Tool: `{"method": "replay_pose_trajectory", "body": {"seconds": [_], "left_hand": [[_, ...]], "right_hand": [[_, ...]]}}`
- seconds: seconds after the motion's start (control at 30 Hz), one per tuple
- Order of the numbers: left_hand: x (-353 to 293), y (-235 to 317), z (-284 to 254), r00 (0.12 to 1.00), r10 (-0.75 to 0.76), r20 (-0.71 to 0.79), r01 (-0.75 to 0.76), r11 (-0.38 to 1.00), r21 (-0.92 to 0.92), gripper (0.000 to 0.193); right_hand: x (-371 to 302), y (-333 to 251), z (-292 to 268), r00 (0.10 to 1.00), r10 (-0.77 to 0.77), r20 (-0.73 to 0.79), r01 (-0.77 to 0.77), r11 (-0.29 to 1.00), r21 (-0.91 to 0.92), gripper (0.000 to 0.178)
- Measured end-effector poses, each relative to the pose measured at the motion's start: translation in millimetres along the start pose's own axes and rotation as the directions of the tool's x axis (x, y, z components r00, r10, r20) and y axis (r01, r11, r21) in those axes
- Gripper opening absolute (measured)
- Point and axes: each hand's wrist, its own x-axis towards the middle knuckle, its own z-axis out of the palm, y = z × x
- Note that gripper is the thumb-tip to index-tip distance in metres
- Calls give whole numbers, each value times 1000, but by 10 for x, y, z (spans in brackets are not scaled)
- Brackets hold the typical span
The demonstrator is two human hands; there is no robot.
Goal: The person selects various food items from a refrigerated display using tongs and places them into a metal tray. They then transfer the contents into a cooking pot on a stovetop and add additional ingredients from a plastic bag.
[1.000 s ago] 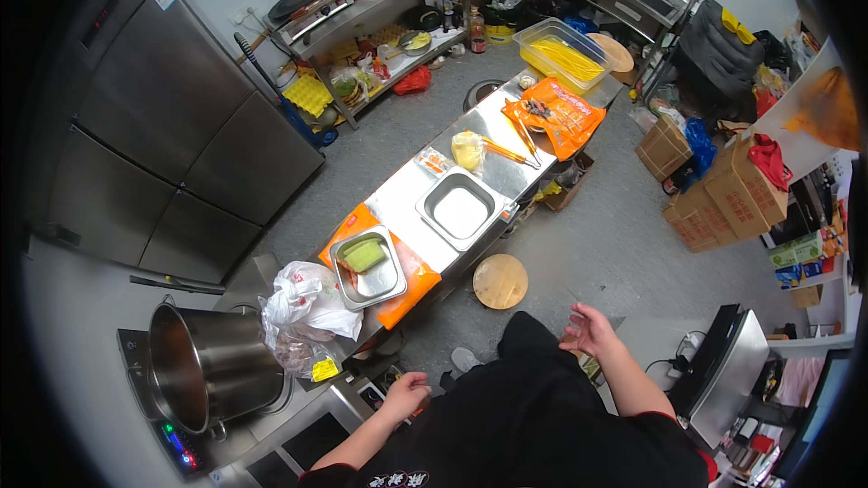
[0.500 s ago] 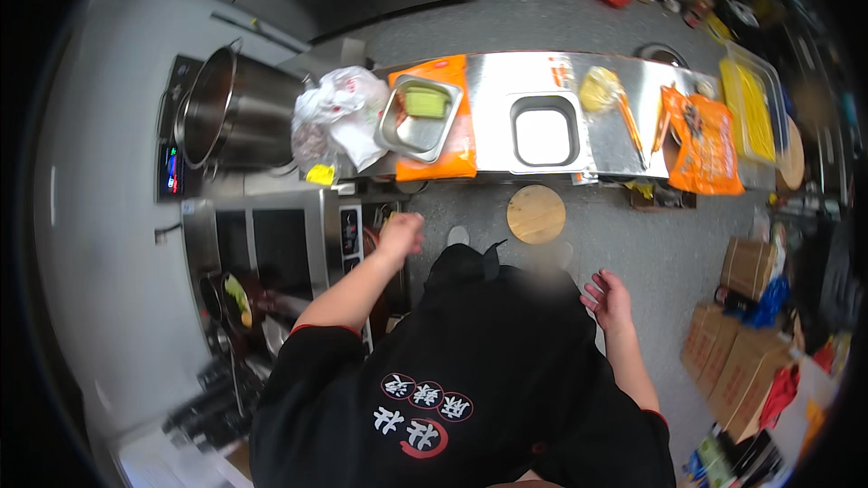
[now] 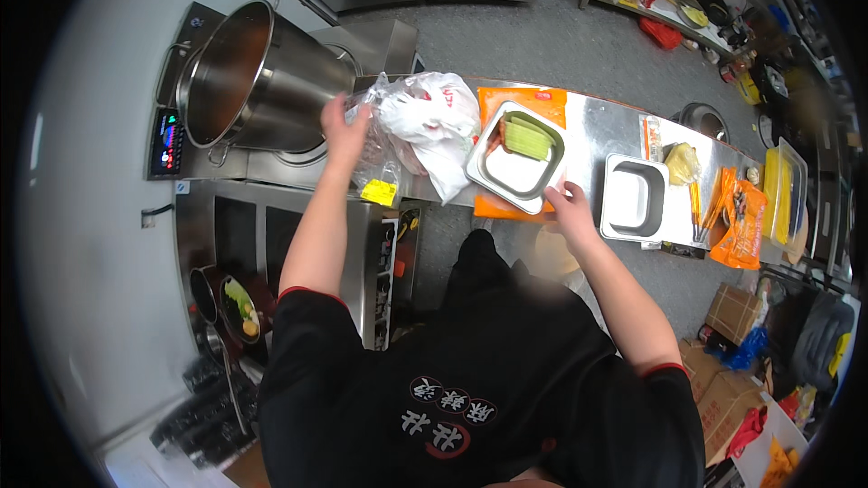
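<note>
My left hand point(image 3: 345, 133) reaches out beside the large steel stockpot point(image 3: 294, 81), its fingers apart at the edge of a clear plastic bag point(image 3: 382, 146) with a yellow label. Whether it touches the bag I cannot tell. Next to that bag lies a knotted white plastic bag point(image 3: 425, 117). My right hand point(image 3: 571, 213) is open at the near right corner of a steel container point(image 3: 506, 190), its fingertips at the rim. Inside the container lie pale green cut stalks point(image 3: 527, 139) and something reddish. An orange package point(image 3: 493, 101) lies under it.
Right of my right hand stands another steel container point(image 3: 610, 203). Farther along the counter are a yellow bag point(image 3: 683, 164), orange packages point(image 3: 743, 221) and a tub of yellow strips point(image 3: 782, 190). A pan of food point(image 3: 242, 309) sits at lower left; cardboard boxes point(image 3: 723, 407) are on the right.
Both hands have moved forward to the counter: the left to the clear bag beside the stockpot, the right to the container of green stalks. The whole view has shifted, with the counter now nearer.
</note>
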Motion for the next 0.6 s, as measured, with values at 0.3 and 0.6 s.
{"method": "replay_pose_trajectory", "body": {"seconds": [0.3, 0.6], "left_hand": [[-592, 665, 478, 520, 332, 787, -524, 851, -12, 87], [-667, 669, 775, 570, 448, 689, -551, 830, -83, 72]], "right_hand": [[497, 159, 281, 901, -45, -432, 71, 996, 46, 35], [480, -85, 209, 889, 45, -456, -70, 997, -38, 37]]}}
